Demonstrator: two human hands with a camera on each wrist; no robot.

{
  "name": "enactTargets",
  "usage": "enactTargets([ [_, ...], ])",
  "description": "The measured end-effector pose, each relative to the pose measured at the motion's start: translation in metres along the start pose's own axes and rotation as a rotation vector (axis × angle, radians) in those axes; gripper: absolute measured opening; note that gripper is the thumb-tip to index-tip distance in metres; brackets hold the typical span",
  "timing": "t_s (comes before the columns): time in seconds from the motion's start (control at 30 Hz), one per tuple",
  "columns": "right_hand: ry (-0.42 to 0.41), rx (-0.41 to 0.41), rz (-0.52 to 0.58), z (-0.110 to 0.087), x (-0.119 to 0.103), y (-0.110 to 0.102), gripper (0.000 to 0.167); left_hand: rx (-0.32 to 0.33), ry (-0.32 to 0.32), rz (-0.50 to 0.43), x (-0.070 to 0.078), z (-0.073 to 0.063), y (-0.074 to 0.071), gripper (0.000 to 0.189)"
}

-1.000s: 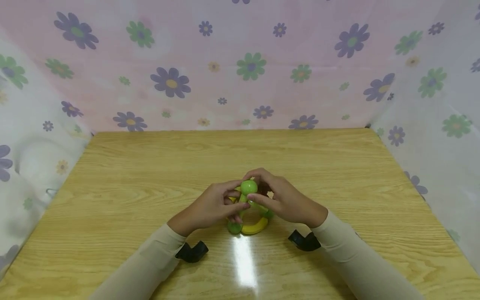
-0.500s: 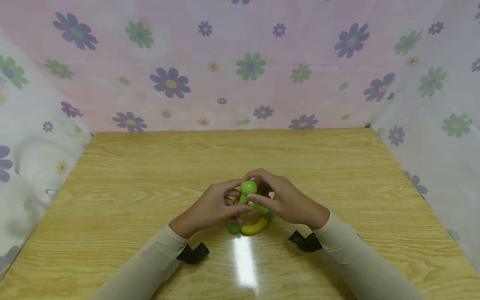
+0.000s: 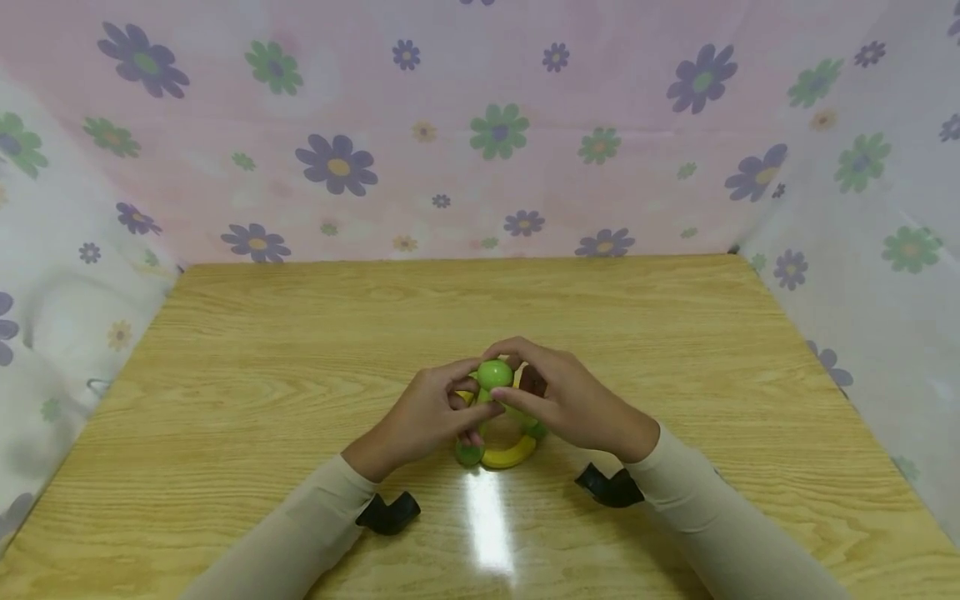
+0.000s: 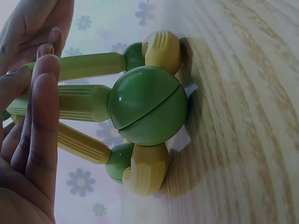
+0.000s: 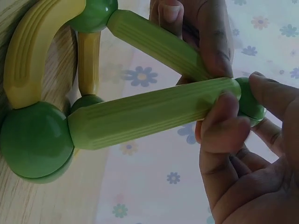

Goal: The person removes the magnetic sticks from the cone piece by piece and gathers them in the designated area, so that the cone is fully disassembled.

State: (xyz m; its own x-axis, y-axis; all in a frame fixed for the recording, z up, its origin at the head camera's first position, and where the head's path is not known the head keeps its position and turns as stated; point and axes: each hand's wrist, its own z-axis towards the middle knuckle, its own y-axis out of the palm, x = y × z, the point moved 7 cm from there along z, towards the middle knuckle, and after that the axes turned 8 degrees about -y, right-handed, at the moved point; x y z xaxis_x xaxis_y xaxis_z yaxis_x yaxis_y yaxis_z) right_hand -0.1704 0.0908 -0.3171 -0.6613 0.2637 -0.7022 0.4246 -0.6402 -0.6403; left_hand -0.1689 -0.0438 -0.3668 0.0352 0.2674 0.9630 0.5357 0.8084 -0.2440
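Observation:
A standing frame of toy magnetic-style rods and balls lies between the hands. Its base is a ring of curved yellow rods (image 3: 513, 454) joined by green balls (image 4: 148, 105). Straight ribbed rods (image 5: 149, 114) lean inward from those balls toward a green ball (image 3: 495, 374) at the top. My right hand (image 3: 577, 400) pinches that top ball between thumb and fingers. Opposite it, my left hand (image 3: 423, 412) holds the upper ends of the rods just below the ball. In the left wrist view, its fingers (image 4: 44, 121) cover part of the rods.
The frame stands on a wood-grain table (image 3: 300, 333), near the middle front. Flowered cloth (image 3: 420, 92) rises behind and along both sides. Black curved pieces (image 3: 390, 512) are attached at both wrists. Light reflects off the tabletop in front of the frame.
The hands stay at the top of the frame with only slight finger shifts. The right fingers open up a little behind the ball, and the head view has shifted slightly.

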Motion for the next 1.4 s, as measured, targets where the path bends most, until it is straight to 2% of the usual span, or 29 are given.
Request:
enactTargets([
  [0.5, 0.069, -0.022, -0.051, -0.001, -0.003, 0.003, 0.036, 0.027, 0.015, -0.016, -0.001, -0.003, 0.001, 0.056],
  [0.63, 0.073, -0.037, -0.001, -0.001, -0.002, 0.007, 0.035, 0.035, -0.01, -0.016, -0.003, -0.006, 0.0, 0.054],
  [0.77, 0.081, -0.028, 0.057, -0.001, 0.0, 0.005, 0.034, 0.043, 0.008, -0.003, -0.001, -0.004, -0.001, 0.051],
  [1.03, 0.098, -0.028, 0.079, -0.002, 0.004, 0.003, 0.035, 0.044, 0.024, 0.007, -0.002, 0.0, -0.001, 0.05],
  [1.2, 0.102, 0.002, 0.118, -0.001, 0.006, 0.0, 0.032, 0.056, 0.027, 0.013, -0.001, 0.002, -0.001, 0.052],
  [1.4, 0.093, 0.071, 0.164, -0.002, 0.009, -0.007, 0.03, 0.077, -0.002, 0.012, -0.004, 0.001, -0.002, 0.053],
])
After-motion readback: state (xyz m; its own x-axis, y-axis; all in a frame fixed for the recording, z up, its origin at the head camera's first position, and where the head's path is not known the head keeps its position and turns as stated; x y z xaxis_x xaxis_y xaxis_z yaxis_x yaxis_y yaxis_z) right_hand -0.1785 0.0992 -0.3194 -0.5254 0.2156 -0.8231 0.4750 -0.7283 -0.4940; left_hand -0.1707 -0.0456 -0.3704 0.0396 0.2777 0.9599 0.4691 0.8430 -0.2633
